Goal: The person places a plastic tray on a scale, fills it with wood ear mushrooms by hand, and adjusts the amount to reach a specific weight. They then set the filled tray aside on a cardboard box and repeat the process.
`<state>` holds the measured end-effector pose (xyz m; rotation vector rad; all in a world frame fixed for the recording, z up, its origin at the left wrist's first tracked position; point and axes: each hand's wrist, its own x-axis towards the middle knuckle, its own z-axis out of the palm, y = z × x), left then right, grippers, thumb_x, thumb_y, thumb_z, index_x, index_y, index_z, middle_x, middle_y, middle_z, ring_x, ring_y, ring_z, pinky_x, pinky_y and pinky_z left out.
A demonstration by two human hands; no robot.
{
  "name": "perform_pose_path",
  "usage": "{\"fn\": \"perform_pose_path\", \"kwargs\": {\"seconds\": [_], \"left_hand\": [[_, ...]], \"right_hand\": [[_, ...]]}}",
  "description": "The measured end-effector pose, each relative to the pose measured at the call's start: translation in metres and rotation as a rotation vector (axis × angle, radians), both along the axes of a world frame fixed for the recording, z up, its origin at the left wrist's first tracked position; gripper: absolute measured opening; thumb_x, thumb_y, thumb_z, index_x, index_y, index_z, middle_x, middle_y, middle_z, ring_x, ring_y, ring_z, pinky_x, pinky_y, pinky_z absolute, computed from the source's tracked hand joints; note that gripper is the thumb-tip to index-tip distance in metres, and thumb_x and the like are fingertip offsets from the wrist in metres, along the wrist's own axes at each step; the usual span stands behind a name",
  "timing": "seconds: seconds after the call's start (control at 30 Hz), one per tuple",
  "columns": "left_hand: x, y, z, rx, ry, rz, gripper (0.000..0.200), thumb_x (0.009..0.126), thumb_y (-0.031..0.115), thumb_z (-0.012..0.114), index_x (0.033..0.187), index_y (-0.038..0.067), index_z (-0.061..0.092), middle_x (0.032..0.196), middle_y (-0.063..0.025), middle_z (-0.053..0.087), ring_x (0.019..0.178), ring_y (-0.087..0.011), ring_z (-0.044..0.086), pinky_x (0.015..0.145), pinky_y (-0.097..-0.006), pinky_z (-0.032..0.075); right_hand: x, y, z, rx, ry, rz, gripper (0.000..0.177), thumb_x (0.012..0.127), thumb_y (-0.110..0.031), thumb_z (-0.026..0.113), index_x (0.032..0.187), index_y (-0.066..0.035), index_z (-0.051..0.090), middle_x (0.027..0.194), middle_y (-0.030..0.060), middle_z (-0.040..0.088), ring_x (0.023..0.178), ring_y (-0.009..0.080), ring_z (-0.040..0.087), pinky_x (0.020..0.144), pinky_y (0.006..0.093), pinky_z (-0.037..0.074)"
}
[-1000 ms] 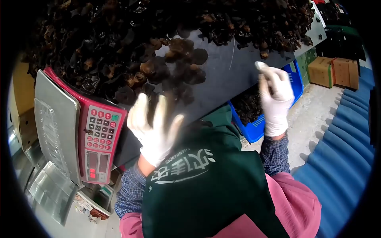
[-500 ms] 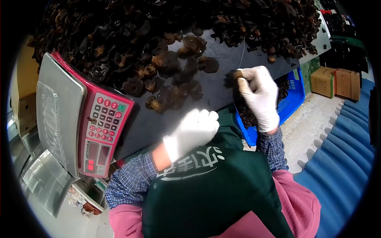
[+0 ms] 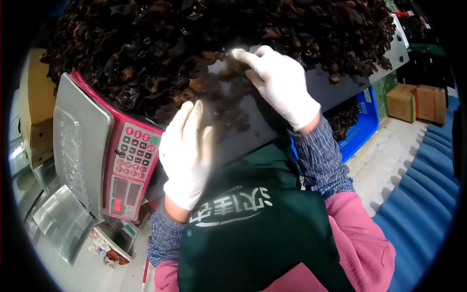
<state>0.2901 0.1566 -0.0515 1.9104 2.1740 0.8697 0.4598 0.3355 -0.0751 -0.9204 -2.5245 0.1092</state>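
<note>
Both gloved hands at the loose wood ear mushrooms

The left hand [image 3: 187, 158], in a white glove, is released, its fingers extended and its thumb apart, at the near side of the loose wood ear mushrooms [image 3: 231, 119] on the dark counter [image 3: 250, 136]. The right hand [image 3: 282, 87], also gloved, reaches across to their far side, index finger extended and thumb below it; whether its grip has closed on a piece I cannot tell. Blur hides any contact.

A large heap of wood ear mushrooms [image 3: 146, 48] covers the far part of the counter. The pink digital scale [image 3: 129, 170], with its metal weighing plate [image 3: 80, 141], stands beside the left hand. A blue plastic basket [image 3: 373, 109], below the counter's right edge, contains more wood ear mushrooms [image 3: 343, 119]. Two cardboard boxes [image 3: 400, 103] sit beyond it on the floor [image 3: 372, 155].
</note>
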Motion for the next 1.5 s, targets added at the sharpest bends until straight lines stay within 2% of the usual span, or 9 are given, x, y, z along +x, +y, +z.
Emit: {"fn": "perform_pose_path", "kwargs": {"seconds": [0.13, 0.33, 0.47, 0.7, 0.8, 0.97, 1.17, 1.3, 1.5], "left_hand": [[-0.001, -0.019, -0.007, 0.025, -0.004, 0.012, 0.059, 0.087, 0.006, 0.082, 0.142, -0.001, 0.058, 0.144, -0.0203, 0.058, 0.132, -0.0346, 0.059, 0.109, -0.0394, 0.052], [0.009, -0.035, -0.023, -0.010, -0.013, 0.002, 0.066, 0.089, 0.021, 0.084, 0.146, 0.001, 0.057, 0.154, -0.0215, 0.049, 0.136, -0.0371, 0.051, 0.113, -0.0439, 0.042], [0.008, -0.033, -0.032, 0.008, -0.027, -0.040, 0.070, 0.088, 0.022, 0.083, 0.148, 0.002, 0.054, 0.156, -0.0220, 0.046, 0.136, -0.0382, 0.050, 0.113, -0.0453, 0.040], [0.007, -0.031, -0.043, 0.014, -0.041, -0.026, 0.071, 0.076, 0.017, 0.086, 0.140, 0.000, 0.061, 0.146, -0.0242, 0.054, 0.131, -0.0419, 0.054, 0.110, -0.0502, 0.044], [0.008, -0.031, -0.051, 0.044, -0.057, -0.023, 0.065, 0.075, 0.017, 0.083, 0.134, -0.001, 0.062, 0.142, -0.0244, 0.054, 0.129, -0.0424, 0.055, 0.110, -0.0503, 0.044], [0.008, -0.034, -0.056, 0.100, -0.020, -0.031, 0.058, 0.076, 0.018, 0.082, 0.130, 0.001, 0.065, 0.135, -0.0205, 0.058, 0.122, -0.0393, 0.058, 0.106, -0.0515, 0.044], [0.008, -0.034, -0.048, 0.104, -0.058, -0.012, 0.045, 0.079, 0.017, 0.080, 0.121, 0.002, 0.072, 0.132, -0.0190, 0.062, 0.120, -0.0374, 0.060, 0.105, -0.0489, 0.046], [0.005, -0.032, -0.045, 0.141, -0.047, -0.058, 0.050, 0.077, 0.013, 0.081, 0.125, 0.004, 0.072, 0.136, -0.0171, 0.063, 0.123, -0.0347, 0.061, 0.107, -0.0482, 0.047], [0.006, -0.029, -0.046, 0.137, -0.064, -0.036, 0.050, 0.074, 0.011, 0.081, 0.124, 0.005, 0.072, 0.137, -0.0167, 0.062, 0.124, -0.0346, 0.060, 0.108, -0.0473, 0.047]], "right_hand": [[0.029, 0.004, 0.033, -0.052, 0.162, -0.079, 0.014, 0.090, -0.014, 0.073, 0.104, -0.015, 0.075, 0.084, 0.0045, 0.066, 0.072, 0.0218, 0.068, 0.065, 0.0332, 0.055], [0.118, -0.020, 0.080, -0.022, -0.340, -0.380, 0.037, 0.088, -0.010, 0.076, 0.125, -0.015, 0.072, 0.091, 0.0057, 0.066, 0.077, 0.0247, 0.066, 0.072, 0.0350, 0.055], [0.072, -0.027, 0.054, -0.101, 0.002, -0.131, 0.037, 0.089, -0.009, 0.073, 0.126, -0.014, 0.070, 0.098, 0.0065, 0.068, 0.083, 0.0269, 0.066, 0.075, 0.0370, 0.055], [-0.028, -0.029, 0.055, -0.110, 0.039, 0.116, 0.042, 0.087, 0.004, 0.072, 0.125, -0.015, 0.072, 0.102, 0.0043, 0.073, 0.085, 0.0245, 0.069, 0.077, 0.0358, 0.055], [-0.092, -0.018, 0.048, -0.030, 0.188, 0.427, 0.033, 0.090, -0.013, 0.069, 0.123, -0.008, 0.069, 0.101, 0.0072, 0.071, 0.086, 0.0260, 0.070, 0.075, 0.0346, 0.056], [-0.177, -0.025, 0.004, 0.058, 0.095, 0.631, 0.047, 0.091, -0.017, 0.066, 0.138, -0.011, 0.060, 0.132, 0.0071, 0.064, 0.136, 0.0242, 0.053, 0.117, 0.0479, 0.037], [-0.136, -0.021, 0.013, 0.084, 0.029, 0.662, 0.012, 0.086, -0.021, 0.067, 0.093, -0.016, 0.075, 0.096, -0.0004, 0.070, 0.108, 0.0208, 0.063, 0.115, 0.0456, 0.041], [-0.072, -0.016, 0.023, 0.017, -0.063, 0.436, 0.023, 0.083, -0.015, 0.068, 0.105, -0.017, 0.074, 0.100, 0.0006, 0.067, 0.107, 0.0213, 0.063, 0.113, 0.0474, 0.041], [-0.037, -0.011, 0.053, -0.028, -0.312, 0.142, 0.073, 0.072, -0.003, 0.081, 0.139, -0.020, 0.061, 0.123, 0.0012, 0.066, 0.121, 0.0228, 0.059, 0.122, 0.0498, 0.032]]}}
